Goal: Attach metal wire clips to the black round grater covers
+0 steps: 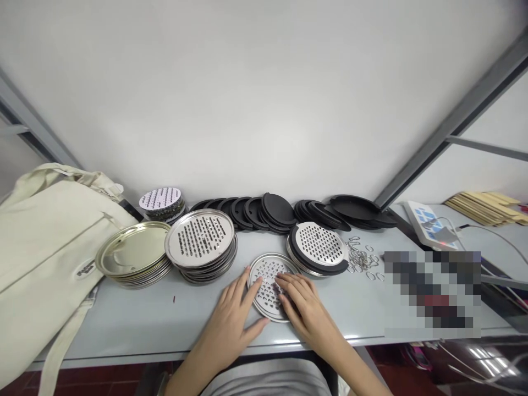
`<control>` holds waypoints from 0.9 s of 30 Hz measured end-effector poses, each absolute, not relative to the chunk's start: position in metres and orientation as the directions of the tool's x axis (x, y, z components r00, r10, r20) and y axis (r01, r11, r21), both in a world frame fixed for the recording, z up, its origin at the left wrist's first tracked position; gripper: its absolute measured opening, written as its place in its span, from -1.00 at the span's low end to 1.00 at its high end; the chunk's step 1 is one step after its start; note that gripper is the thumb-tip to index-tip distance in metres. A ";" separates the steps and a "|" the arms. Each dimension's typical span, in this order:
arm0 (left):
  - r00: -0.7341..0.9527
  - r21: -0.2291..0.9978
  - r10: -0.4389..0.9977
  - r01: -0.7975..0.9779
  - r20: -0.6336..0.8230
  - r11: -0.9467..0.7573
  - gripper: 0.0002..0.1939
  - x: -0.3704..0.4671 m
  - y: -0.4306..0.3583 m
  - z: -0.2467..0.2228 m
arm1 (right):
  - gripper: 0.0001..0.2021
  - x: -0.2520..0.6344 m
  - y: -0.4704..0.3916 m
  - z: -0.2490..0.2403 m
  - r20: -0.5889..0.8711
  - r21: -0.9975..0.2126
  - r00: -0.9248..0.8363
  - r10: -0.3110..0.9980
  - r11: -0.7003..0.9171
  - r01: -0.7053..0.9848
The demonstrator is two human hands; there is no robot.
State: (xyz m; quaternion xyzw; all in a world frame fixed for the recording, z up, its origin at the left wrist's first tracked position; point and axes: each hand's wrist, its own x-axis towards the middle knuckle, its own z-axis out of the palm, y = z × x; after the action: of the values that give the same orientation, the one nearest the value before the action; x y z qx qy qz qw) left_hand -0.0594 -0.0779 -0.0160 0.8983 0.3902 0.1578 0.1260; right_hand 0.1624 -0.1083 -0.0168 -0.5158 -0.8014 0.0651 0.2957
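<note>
A round metal grater disc (264, 300) with raised holes lies in a rimmed plate near the table's front edge. My left hand (231, 316) rests at its left rim, fingers spread. On the disc's right side lies my right hand (303, 308), its fingers extended over the holes. Just behind, to the right, is a stack topped by a grater disc (322, 242) with black curved edge pieces. To the left stands a stack of grater discs (202, 236), and beside it a stack of shiny plain round trays (138, 250).
Black round parts (278, 210) line the wall. Metal rings (363, 259) lie scattered right of the stacks. A cream bag (53, 242) leans at left. Small patterned discs (160, 199) stand behind. A white device (429, 223) and flat yellowish strips (487, 208) are at right.
</note>
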 end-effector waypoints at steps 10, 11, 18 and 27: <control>0.663 0.337 0.724 0.649 0.190 -0.682 -0.30 -0.060 -0.075 -0.019 | -0.67 0.166 -0.108 -0.025 0.417 -0.490 -0.214 0.883 0.417 0.766; 0.664 0.338 0.725 0.651 0.180 -0.680 -0.31 -0.060 -0.075 -0.018 | -0.66 0.166 -0.109 -0.026 0.418 -0.506 -0.208 0.884 0.417 0.755; 0.673 0.338 0.713 0.636 0.197 -0.694 -0.41 -0.058 -0.076 -0.011 | -0.74 0.171 -0.113 -0.024 0.444 -0.679 0.045 0.895 0.303 0.669; 0.668 0.349 0.720 0.639 0.190 -0.685 -0.39 -0.059 -0.076 -0.011 | -0.80 0.179 -0.115 -0.025 0.351 -0.831 0.319 0.881 0.136 0.539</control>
State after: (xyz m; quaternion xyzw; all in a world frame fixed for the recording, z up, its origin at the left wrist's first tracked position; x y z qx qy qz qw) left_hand -0.0587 -0.0763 -0.0112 0.9042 0.3757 0.1581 0.1275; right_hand 0.1791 -0.1146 -0.0251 -0.6352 -0.5586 0.1689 0.5059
